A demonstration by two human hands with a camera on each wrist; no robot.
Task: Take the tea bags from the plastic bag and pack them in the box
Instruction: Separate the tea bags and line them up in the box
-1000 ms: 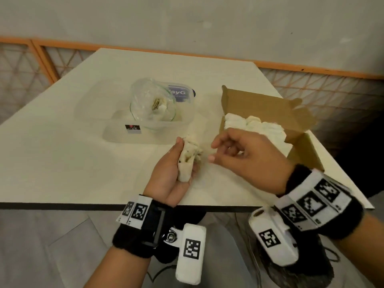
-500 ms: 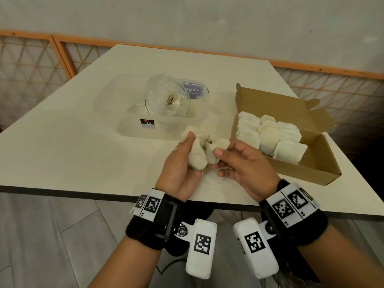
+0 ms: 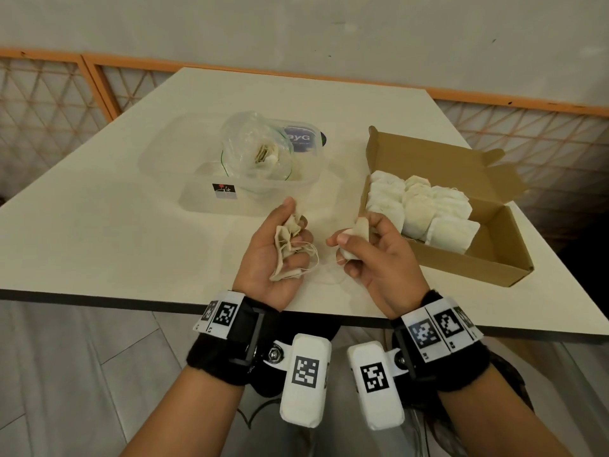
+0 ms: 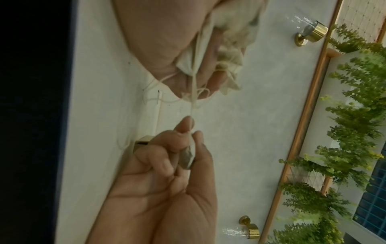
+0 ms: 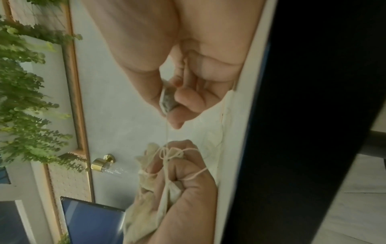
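Note:
My left hand point(image 3: 280, 249) hovers over the table's near edge and grips a crumpled bunch of tea bags point(image 3: 288, 239) with loose strings hanging from it. A little to its right, my right hand point(image 3: 357, 240) pinches a single tea bag point(image 3: 354, 232) between thumb and fingers. In the left wrist view a thin string point(image 4: 193, 102) runs taut from that single tea bag point(image 4: 186, 159) to the bunch point(image 4: 227, 49). The open cardboard box point(image 3: 461, 270) lies at the right with several tea bags point(image 3: 418, 206) packed at its left end. The clear plastic bag point(image 3: 257, 150) holds more tea bags.
The plastic bag stands in a clear plastic container point(image 3: 204, 201) at the middle of the white table point(image 3: 99, 225), with a blue-labelled lid point(image 3: 301, 140) behind it. The box's flaps stand open at the back. An orange-framed lattice railing point(image 3: 49, 103) runs behind the table.
My right hand, empty a second ago, took one tea bag from the bunch in my left hand and drew it to the right. The two hands have come apart.

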